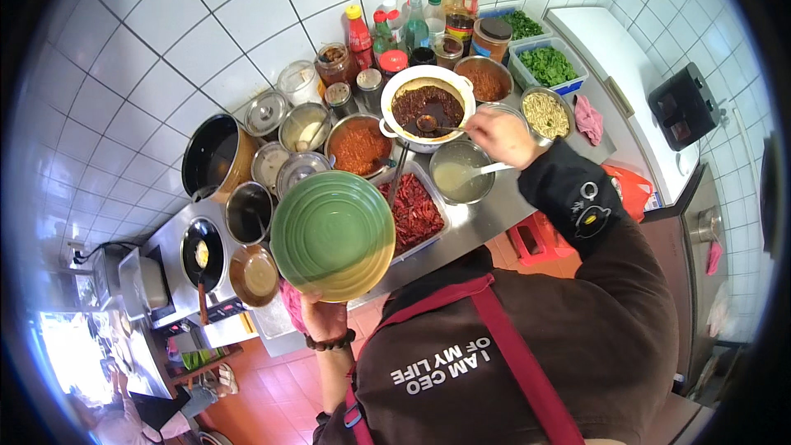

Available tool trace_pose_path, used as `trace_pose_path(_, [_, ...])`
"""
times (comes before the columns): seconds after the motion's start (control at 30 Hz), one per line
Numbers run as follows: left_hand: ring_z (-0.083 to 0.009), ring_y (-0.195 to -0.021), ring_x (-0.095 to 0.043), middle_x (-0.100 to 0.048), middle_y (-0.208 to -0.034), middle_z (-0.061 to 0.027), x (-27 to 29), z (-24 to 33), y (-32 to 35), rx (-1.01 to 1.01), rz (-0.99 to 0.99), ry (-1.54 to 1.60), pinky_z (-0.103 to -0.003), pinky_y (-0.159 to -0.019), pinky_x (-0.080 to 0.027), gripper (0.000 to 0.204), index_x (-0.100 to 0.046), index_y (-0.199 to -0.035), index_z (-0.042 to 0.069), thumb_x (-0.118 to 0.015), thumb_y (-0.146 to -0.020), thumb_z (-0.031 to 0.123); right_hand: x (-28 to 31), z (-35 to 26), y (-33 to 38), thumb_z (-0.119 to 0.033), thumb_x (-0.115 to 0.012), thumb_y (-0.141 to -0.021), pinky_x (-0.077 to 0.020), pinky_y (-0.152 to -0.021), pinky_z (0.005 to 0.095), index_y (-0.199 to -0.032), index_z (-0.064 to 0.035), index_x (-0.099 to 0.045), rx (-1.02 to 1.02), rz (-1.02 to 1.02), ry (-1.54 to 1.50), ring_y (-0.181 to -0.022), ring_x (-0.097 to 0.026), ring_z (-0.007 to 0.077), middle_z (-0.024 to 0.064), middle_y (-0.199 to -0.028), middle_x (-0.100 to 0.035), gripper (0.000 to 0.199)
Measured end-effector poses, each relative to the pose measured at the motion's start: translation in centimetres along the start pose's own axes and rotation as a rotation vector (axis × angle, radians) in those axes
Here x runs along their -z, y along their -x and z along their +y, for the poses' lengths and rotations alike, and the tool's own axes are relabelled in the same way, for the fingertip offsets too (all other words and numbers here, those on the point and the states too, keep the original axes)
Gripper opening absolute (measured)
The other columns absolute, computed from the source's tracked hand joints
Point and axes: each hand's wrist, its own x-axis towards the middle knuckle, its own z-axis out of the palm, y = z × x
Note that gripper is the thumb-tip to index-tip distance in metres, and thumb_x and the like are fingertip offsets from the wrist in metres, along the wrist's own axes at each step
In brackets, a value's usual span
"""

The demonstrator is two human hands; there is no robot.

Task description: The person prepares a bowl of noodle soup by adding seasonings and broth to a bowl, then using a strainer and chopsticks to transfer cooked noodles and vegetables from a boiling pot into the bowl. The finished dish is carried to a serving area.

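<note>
A wide ridged bowl [334, 227], green with a yellow edge, is tilted toward me over the counter's front edge. My left hand [323, 319] is closed on its near rim, and no food shows inside it. My right hand [501, 137] grips the handle of a small metal spoon [428, 124]. The spoon's head rests in dark red chilli oil [430, 101] inside a white two-handled enamel pot [468, 97]. Just below my right hand sits a metal bowl [446, 191] of cloudy liquid with a white-handled utensil. Beside the green bowl, a tub [418, 218] holds dried red chillies.
Metal bowls of red sauce [359, 147], bottles [360, 37] and jars crowd the back along the tiled wall. Chopped greens [547, 66] stand at the far right. A frying pan [203, 254] and deep pot [216, 156] are left. Another person [124, 412] is at lower left.
</note>
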Motion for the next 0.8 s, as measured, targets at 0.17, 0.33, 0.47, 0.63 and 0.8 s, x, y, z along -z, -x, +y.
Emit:
trace_pose_path(0.17, [-0.0263,-0.104,-0.052,-0.052,-0.115,-0.0091,-0.4,-1.6,-3.1,0.100,-0.082,0.021,-0.042,-0.084,-0.047,0.048,-0.045,-0.116,0.005,-0.055,-0.070,0.014,3.1,5.9,0.3,-0.023,-0.051,-0.082,-0.0449,-0.065,0.0406,-0.082,-0.0032,-0.060,-0.127,-0.045,-0.007,-0.076,-0.057,0.0336,0.0157,-0.079,-0.059,0.022])
trace_pose_path(0.33, [-0.0271,-0.102,-0.053,-0.051,-0.114,-0.0095,-1.9,-3.3,-4.2,0.134,-0.068,0.048,-0.041,-0.082,-0.049,0.045,-0.046,-0.114,0.004,-0.054,-0.070,0.011,3.1,8.1,-3.2,-0.019,-0.055,-0.078,-0.0463,-0.064,0.0386,-0.082,-0.0054,-0.063,-0.082,-0.058,-0.099,-0.073,-0.058,0.0324,0.0148,-0.077,-0.061,0.016])
trace_pose_path(0.47, [-0.0274,-0.106,-0.051,-0.050,-0.116,-0.0092,-4.6,-5.4,-4.2,0.062,-0.020,0.094,-0.043,-0.086,-0.046,0.051,-0.043,-0.119,0.006,-0.054,-0.070,0.010,0.9,10.0,-9.4,-0.020,-0.057,-0.077,-0.0462,-0.063,0.0375,-0.081,-0.0068,-0.062,-0.006,-0.120,-0.149,-0.069,-0.059,0.0301,0.0128,-0.073,-0.061,0.015])
trace_pose_path(0.63, [-0.0271,-0.106,-0.050,-0.049,-0.117,-0.0092,-7.2,-8.1,-3.7,-0.029,0.083,0.089,-0.043,-0.088,-0.044,0.053,-0.042,-0.120,0.007,-0.055,-0.069,0.013,-0.8,11.3,-16.1,-0.021,-0.057,-0.078,-0.0466,-0.059,0.0351,-0.079,-0.0050,-0.063,0.081,-0.108,-0.325,-0.062,-0.060,0.0270,0.0131,-0.068,-0.061,0.017])
trace_pose_path(0.8, [-0.0273,-0.107,-0.051,-0.050,-0.118,-0.0101,-8.2,-10.0,-3.4,-0.003,0.149,0.094,-0.043,-0.090,-0.043,0.053,-0.042,-0.121,0.007,-0.054,-0.070,0.016,-1.7,11.1,-21.7,-0.026,-0.054,-0.079,-0.0454,-0.061,0.0384,-0.081,-0.0050,-0.063,0.061,-0.172,-0.338,-0.067,-0.059,0.0309,0.0145,-0.071,-0.061,0.022])
